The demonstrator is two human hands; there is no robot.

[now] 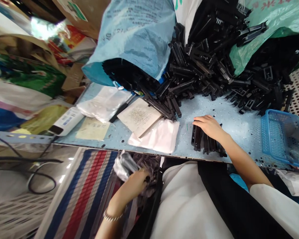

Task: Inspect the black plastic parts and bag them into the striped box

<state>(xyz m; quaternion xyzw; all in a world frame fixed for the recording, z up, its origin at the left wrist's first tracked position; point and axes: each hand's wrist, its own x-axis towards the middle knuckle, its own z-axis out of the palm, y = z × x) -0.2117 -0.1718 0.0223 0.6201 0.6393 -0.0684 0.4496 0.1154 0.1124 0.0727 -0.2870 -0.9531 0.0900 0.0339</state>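
My right hand (210,127) is laid across the far end of a row of slim black plastic parts (208,143), its fingers bent over the row's left end. The parts stand side by side near the table's front edge. Below that edge, my left hand (138,181) is smeared by motion above a striped woven sack (87,196). A clear plastic bag with dark parts inside (126,165) is right beside its fingers; whether they grip it is unclear. Small flat plastic bags (165,137) lie left of the row, partly under a square card with writing (139,116).
A large heap of black parts (201,73) covers the table's back, spilling from a blue sack (137,36) and a green bag (259,43). At right stands a blue basket (286,136). Further left are a plastic bag (104,101), a yellow note (92,128) and a white device (67,121).
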